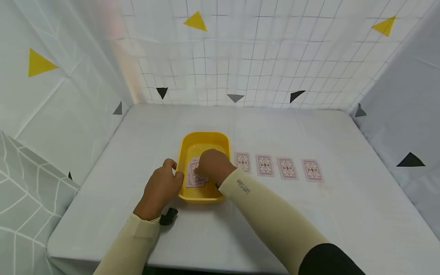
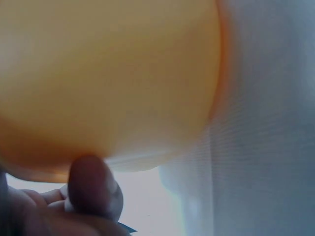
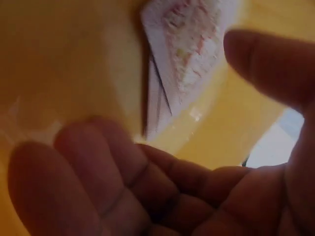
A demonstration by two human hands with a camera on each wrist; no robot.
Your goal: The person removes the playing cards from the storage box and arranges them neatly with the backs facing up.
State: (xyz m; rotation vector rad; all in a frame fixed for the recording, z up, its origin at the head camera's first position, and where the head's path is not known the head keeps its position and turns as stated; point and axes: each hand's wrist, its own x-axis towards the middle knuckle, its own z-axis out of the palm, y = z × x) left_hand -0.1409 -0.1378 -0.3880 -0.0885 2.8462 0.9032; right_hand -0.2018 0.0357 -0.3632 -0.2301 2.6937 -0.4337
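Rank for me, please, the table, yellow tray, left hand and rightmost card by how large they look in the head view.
1. Table, clearly the largest
2. Yellow tray
3. Left hand, without its sleeve
4. Rightmost card

Yellow rounded-rectangular plastic tray (image 1: 203,139) walled in pink-edged, red-patterned cards (image 1: 194,180); right hand (image 1: 214,166) blocked right side, left hand (image 1: 164,187) left rim; passage lay over far end.
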